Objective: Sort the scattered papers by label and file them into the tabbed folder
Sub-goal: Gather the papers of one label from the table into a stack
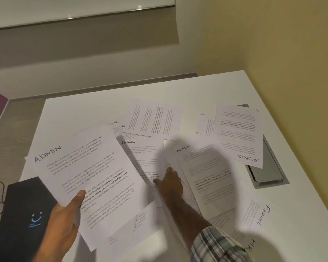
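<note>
Nearest me, low on the left, my left hand (64,220) pinches an ADMIN sheet (87,176) by its lower edge, thumb on top and fingers underneath, so that grip is closed on the paper and lifts it clear of the pile. Just beside that hand lies a dark box (21,214) with a small smiling mark; whether that is the tabbed folder I cannot tell, and no folder with tabs shows anywhere else.

Across the middle my right hand (169,184), plaid sleeve (216,246) behind it, reaches into the spread with fingers loose and holding nothing; its tips rest at the edge of the second ADMIN sheet (206,176), beside the FINANCE sheet (140,154).

By my reckoning the job has barely begun: one sheet is in hand and nothing looks filed. Left scattered on the white surface (206,87) are two HR sheets (153,120) overlapping at the far side, a SPORTS sheet (239,133) lying upside down to me over a grey hatch (269,167), another FINANCE sheet (254,214) turned sideways at the right edge, and one more HR sheet (250,244) by my sleeve. Several overlap, so more may be hidden under them. Pairing the two ADMIN sheets looks like the step in hand
</note>
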Motion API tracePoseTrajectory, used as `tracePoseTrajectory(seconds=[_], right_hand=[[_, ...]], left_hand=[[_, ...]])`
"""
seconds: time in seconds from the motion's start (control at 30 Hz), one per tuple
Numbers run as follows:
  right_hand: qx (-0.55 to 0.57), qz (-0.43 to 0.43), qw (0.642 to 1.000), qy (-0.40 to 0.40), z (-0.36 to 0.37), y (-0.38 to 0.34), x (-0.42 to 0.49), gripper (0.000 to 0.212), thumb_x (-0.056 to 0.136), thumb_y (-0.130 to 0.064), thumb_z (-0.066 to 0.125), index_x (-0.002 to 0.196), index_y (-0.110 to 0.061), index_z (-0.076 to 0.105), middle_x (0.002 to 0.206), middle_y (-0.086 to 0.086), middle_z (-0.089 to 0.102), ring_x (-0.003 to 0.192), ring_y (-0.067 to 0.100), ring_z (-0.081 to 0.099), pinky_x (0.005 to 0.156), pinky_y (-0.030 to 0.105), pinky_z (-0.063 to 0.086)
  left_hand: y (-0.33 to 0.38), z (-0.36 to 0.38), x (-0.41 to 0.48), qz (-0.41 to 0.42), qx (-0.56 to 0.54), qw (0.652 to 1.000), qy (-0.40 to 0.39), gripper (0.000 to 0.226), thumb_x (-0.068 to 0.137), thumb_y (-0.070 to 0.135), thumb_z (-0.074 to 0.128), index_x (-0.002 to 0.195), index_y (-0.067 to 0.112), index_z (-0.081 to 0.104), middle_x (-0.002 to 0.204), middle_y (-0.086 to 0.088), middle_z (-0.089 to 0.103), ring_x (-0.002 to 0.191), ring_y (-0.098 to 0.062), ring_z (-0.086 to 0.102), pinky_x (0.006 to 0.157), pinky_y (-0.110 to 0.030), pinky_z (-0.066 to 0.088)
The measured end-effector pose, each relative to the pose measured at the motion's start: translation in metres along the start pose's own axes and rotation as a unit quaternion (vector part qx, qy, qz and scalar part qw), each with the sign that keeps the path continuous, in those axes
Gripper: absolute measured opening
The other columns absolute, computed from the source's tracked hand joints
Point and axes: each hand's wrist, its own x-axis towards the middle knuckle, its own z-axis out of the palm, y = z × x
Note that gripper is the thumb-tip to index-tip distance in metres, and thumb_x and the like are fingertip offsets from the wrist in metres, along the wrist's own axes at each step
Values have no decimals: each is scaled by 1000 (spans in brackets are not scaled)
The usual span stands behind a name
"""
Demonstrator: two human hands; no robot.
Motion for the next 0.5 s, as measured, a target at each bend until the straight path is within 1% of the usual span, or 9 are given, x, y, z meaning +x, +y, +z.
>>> tracePoseTrajectory(seconds=[0.07, 0.17, 0.2, 0.27, 0.3, 0.37, 0.4, 0.43, 0.5], right_hand=[[14, 3, 1000, 22, 1, -2, -1, 55, 90, -41, 70, 131, -10, 51, 123, 9, 63, 109, 25, 63, 87, 33, 51], [22, 34, 992, 119, -27, 20, 1, 41, 92, -35, 68, 125, -12, 59, 117, 7, 65, 103, 22, 63, 83, 31, 51], [0, 48, 986, 162, -42, 35, 3, 41, 92, -36, 68, 124, -13, 60, 117, 8, 65, 103, 23, 63, 83, 33, 51], [-73, 77, 968, 226, -75, 71, 8, 45, 89, -41, 71, 122, -13, 61, 114, 10, 64, 102, 26, 62, 81, 36, 51], [-107, 96, 962, 234, -91, 90, 12, 48, 86, -45, 73, 121, -13, 60, 113, 10, 63, 101, 27, 60, 81, 38, 50], [-139, 150, 956, 209, -121, 126, 19, 59, 79, -53, 76, 119, -15, 57, 117, 12, 61, 107, 29, 57, 87, 43, 49], [-140, 173, 956, 189, -132, 140, 21, 66, 75, -56, 78, 121, -16, 55, 121, 13, 60, 112, 31, 56, 91, 46, 48], [-139, 186, 958, 168, -141, 151, 23, 72, 72, -58, 80, 124, -17, 54, 124, 13, 59, 115, 33, 55, 95, 48, 47], [-146, 176, 964, 137, -151, 164, 25, 76, 71, -58, 81, 127, -17, 52, 127, 12, 58, 118, 32, 54, 96, 49, 46]], left_hand=[[0, -2, -2, -5, -4, 1000, 0, 49, 101, 7, 53, 145, 27, 53, 129, 7, 71, 114, -16, 70, 89, -36, 59], [-4, -5, -2, -13, -4, 1000, -3, 53, 99, 6, 54, 147, 26, 50, 137, 3, 66, 128, -23, 61, 105, -51, 52], [-5, -6, -1, -14, 0, 1000, -7, 54, 99, 5, 54, 148, 26, 48, 140, 2, 64, 131, -24, 59, 106, -54, 49], [-9, -4, -1, -5, 8, 1000, -13, 56, 99, 2, 53, 150, 27, 46, 142, 2, 63, 133, -22, 58, 102, -51, 54], [-11, -1, -1, -4, 11, 1000, -13, 57, 100, 1, 53, 150, 26, 46, 141, 3, 63, 130, -20, 59, 100, -47, 56], [-14, 7, -4, -7, 13, 1000, -16, 55, 100, -3, 50, 147, 25, 50, 134, 7, 67, 120, -12, 66, 95, -36, 59], [-15, 12, -5, -14, 14, 1000, -21, 53, 100, -4, 49, 145, 24, 52, 131, 8, 68, 116, -10, 67, 96, -35, 58], [-17, 16, -7, -25, 15, 999, -24, 50, 100, -3, 50, 142, 24, 54, 130, 8, 69, 117, -13, 66, 101, -39, 53], [-18, 22, -9, -53, 16, 998, -33, 46, 100, 2, 53, 142, 21, 54, 134, -1, 67, 125, -25, 61, 112, -49, 40]])
